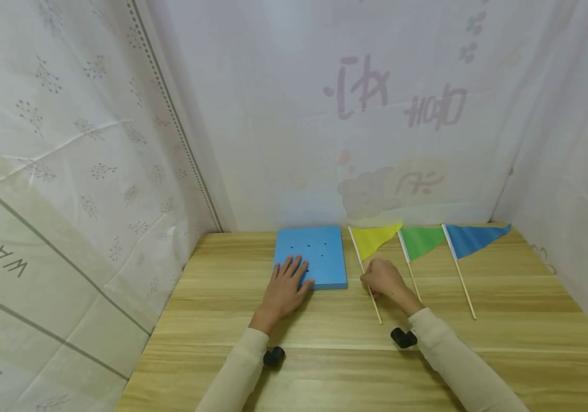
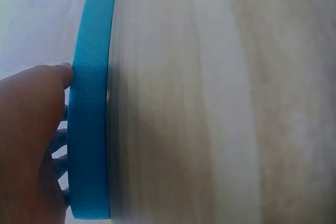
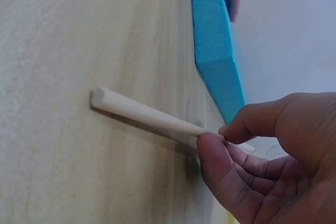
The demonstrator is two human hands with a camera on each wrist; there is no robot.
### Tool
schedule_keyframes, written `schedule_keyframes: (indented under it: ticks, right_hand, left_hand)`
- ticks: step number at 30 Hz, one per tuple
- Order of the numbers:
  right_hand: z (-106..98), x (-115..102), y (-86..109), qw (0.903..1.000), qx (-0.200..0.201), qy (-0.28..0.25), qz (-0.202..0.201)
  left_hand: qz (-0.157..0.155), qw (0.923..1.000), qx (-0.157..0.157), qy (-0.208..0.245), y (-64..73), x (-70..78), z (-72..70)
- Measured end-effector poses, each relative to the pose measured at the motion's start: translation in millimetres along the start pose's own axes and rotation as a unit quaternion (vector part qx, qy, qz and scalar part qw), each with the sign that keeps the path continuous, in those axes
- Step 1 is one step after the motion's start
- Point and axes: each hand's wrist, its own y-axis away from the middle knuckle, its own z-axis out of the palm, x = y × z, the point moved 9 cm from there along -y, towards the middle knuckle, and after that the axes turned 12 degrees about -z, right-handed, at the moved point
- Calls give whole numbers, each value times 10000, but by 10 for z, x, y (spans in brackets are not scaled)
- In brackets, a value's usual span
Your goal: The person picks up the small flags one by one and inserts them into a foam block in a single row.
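Observation:
A square blue foam board (image 1: pixel 310 239) with several small holes lies near the back of the table. My left hand (image 1: pixel 287 288) rests on its front left part with the fingers spread; the left wrist view shows the thumb at the front edge of the foam board (image 2: pixel 90 108). Just right of the board, my right hand (image 1: pixel 385 278) pinches the wooden stick of a yellow triangular flag (image 1: pixel 373 239). In the right wrist view, thumb and forefinger meet on the flag's stick (image 3: pixel 149 117), whose near end lies close to the tabletop.
Right of the yellow flag lie a green flag (image 1: pixel 421 241), its stick partly behind the right wrist, and a blue flag (image 1: pixel 475 237). All are on a wood-grain table (image 1: pixel 335 377). Printed curtains (image 1: pixel 273 114) stand behind and at both sides.

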Motion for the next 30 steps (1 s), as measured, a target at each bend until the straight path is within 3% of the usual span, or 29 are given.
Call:
schedule_keyframes:
  ticks: [19, 30]
  right_hand:
    - [-151, -78, -33, 9997, 55, -229, 23]
    - [-259, -138, -62, 9991, 326, -224, -130]
  left_hand:
    - [128, 9998, 100, 139, 21, 5, -17]
    - [148, 9998, 149, 52, 15, -13, 23]
